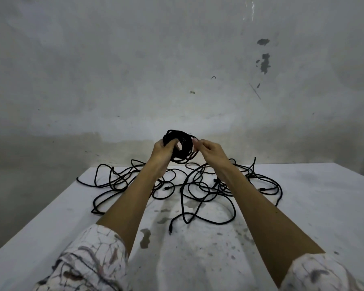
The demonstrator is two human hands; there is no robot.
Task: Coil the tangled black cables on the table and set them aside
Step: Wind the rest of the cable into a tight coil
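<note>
Two patterned sleeves (88, 261) are framing the near edge of the view, rolled back from bare forearms that are reaching away over the white, stained table (303, 206). Just beyond the sleeves, one loose cable end with a plug (170, 228) is lying on the table, pointing back toward the person, nearer the left forearm than the right. Farther out, the tangled black cables (198, 190) are sprawling across the middle of the table, passing under both forearms, with loops trailing to the left edge and to the right; a second small connector is lying on the right side of the heap.

Beyond and above that heap, both hands are holding up a coil (180, 147) of black cable. The left hand (163, 149) is gripping the coil's left side, fingers curled through the ring. The right hand (206, 150) is pinching the coil's right side, fingers curled close; whether it is pinching a single strand or the whole bundle I cannot tell. The ring is standing roughly upright, with its opening turned partly toward the camera.

The coming move, as I judge it, is depending on the slack lying below and nearer than the hands: the right hand is placed to draw strand upward, while the left is keeping the ring. No container is showing anywhere; farthest off, only a stained wall (135, 70) is standing behind the table.
</note>
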